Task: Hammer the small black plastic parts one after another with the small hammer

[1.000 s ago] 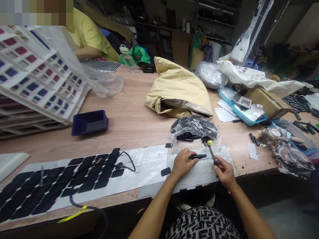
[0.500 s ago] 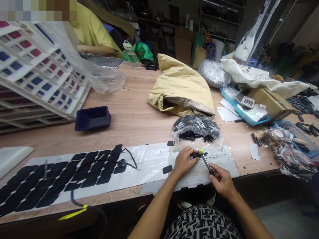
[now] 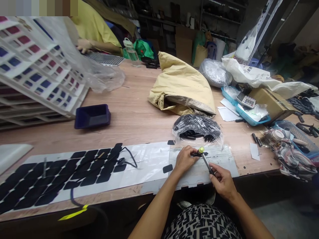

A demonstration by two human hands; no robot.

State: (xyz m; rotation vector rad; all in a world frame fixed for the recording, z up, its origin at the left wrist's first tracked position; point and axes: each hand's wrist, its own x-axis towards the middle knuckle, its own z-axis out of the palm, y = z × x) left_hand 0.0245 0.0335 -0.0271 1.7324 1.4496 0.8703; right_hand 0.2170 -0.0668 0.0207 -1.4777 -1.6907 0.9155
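Observation:
My right hand [image 3: 223, 181] grips the dark handle of a small hammer [image 3: 206, 162] with a yellow-green head. The hammer's head rests on or just over a slim black part [image 3: 204, 153]. From the left, the fingers of my left hand [image 3: 184, 161] pinch that part's other end against a worn grey-white board [image 3: 224, 167] at the table's front edge. What the part is exactly, I cannot make out. Just beyond my hands lies a clear plastic bag [image 3: 196, 127] of black pieces.
Left of the board stretches a white sheet [image 3: 147, 162] with black patches and a black cable. Behind it are a purple tray [image 3: 92, 117], a white crate [image 3: 50, 73] and a yellow sack [image 3: 183, 86]. Blue baskets [image 3: 256, 116] sit right. A co-worker's hand [image 3: 84, 44] shows at far left.
The co-worker's hand has come into sight beside the crate. My hands, the hammer and the black part stay almost where they were.

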